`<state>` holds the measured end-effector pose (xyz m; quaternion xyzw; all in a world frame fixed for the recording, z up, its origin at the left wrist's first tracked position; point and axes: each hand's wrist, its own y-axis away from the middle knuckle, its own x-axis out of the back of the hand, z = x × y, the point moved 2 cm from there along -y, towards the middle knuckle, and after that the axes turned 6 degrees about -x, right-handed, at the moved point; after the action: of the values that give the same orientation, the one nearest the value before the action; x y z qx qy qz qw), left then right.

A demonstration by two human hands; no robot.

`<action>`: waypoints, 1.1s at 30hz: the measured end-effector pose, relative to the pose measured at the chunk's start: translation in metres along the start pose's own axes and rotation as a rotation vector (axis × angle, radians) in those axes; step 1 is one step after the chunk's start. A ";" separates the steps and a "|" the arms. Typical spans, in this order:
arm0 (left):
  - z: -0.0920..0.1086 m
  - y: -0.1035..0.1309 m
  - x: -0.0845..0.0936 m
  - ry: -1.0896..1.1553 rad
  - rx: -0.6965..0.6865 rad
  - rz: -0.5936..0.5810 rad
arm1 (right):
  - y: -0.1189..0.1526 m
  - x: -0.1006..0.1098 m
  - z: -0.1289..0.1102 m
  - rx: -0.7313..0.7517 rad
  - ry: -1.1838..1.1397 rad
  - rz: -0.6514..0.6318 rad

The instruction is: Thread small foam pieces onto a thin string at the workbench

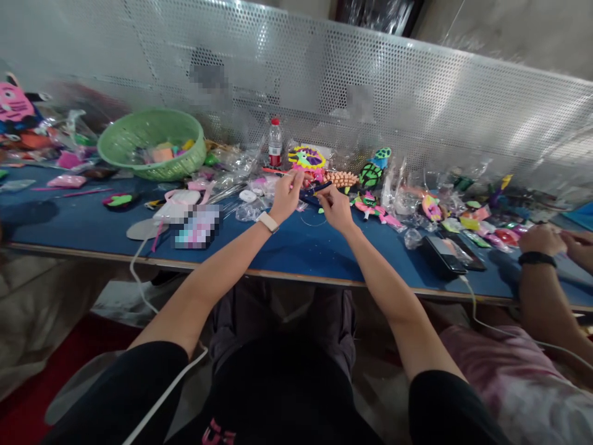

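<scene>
My left hand [288,196], with a pale band on its wrist, is raised over the blue table [296,250]. Its fingers are pinched around something small that I cannot make out, just below a yellow, purple and pink figure [307,158]. To its right, my right hand [336,207] is closed on a small dark item [320,189], whose exact form is unclear. Orange-brown bumpy pieces [341,179] lie behind my right hand. A pink and green figure [370,207] rests to the right of that hand.
A green basket [152,145] stands at the back left. Behind my hands is a red-capped bottle [275,143]. A black device [442,256] with a cable lies front right, near another person's hands [543,240]. A perforated metal panel [296,68] borders the table's back.
</scene>
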<state>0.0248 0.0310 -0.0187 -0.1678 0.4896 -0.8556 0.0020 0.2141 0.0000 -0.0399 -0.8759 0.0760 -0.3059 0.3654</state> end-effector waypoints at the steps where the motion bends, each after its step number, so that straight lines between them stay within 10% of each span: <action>1: -0.007 -0.002 -0.001 0.053 0.068 0.015 | 0.001 -0.002 -0.002 0.007 -0.019 -0.012; 10: -0.052 -0.003 -0.008 0.329 0.393 -0.380 | 0.001 0.003 -0.001 -0.024 -0.054 0.069; 13: -0.048 -0.004 -0.002 0.194 0.400 -0.306 | -0.003 0.003 0.008 -0.097 -0.069 0.120; 18: -0.023 -0.002 0.003 -0.163 0.126 -0.095 | -0.008 -0.002 0.026 -0.274 -0.133 0.200; 24: 0.008 0.010 -0.015 -0.337 -0.373 -0.227 | -0.007 -0.007 0.021 -0.265 -0.243 0.153; 33: 0.003 0.012 -0.017 -0.240 -0.276 -0.225 | -0.004 -0.009 0.012 -0.169 -0.269 0.064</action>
<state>0.0392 0.0255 -0.0320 -0.3207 0.5767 -0.7491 -0.0581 0.2139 0.0128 -0.0479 -0.9336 0.0797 -0.1665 0.3070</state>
